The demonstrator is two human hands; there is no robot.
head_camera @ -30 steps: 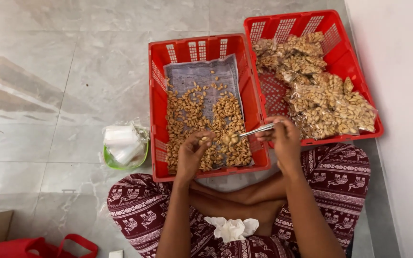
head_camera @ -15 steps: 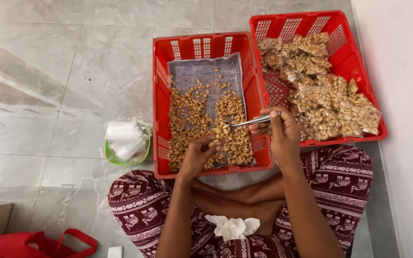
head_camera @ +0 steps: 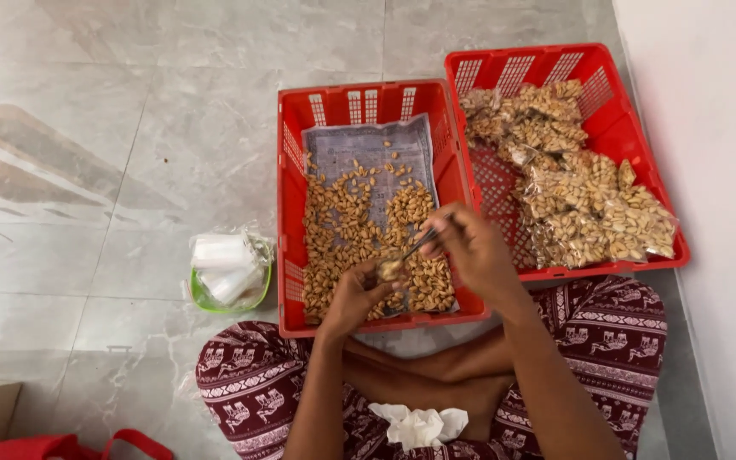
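Over the near red crate (head_camera: 293, 213), the right hand (head_camera: 470, 251) pinches a spoon (head_camera: 411, 253) into the left hand's (head_camera: 353, 296) small bag (head_camera: 389, 269); many filled packets (head_camera: 572, 200) lie alongside, loose nuts (head_camera: 342, 230) remain.

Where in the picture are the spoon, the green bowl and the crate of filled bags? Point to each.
spoon (head_camera: 419, 245): head view, on its metal handle.
green bowl (head_camera: 215, 301): head view, on its front rim.
crate of filled bags (head_camera: 531, 55): head view, on its red far wall.

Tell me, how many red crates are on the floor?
2. The near crate, paper-lined with loose nuts, sits before the person's hands; the far crate, holding bagged nuts, stands to its right by the wall. None seems hidden.
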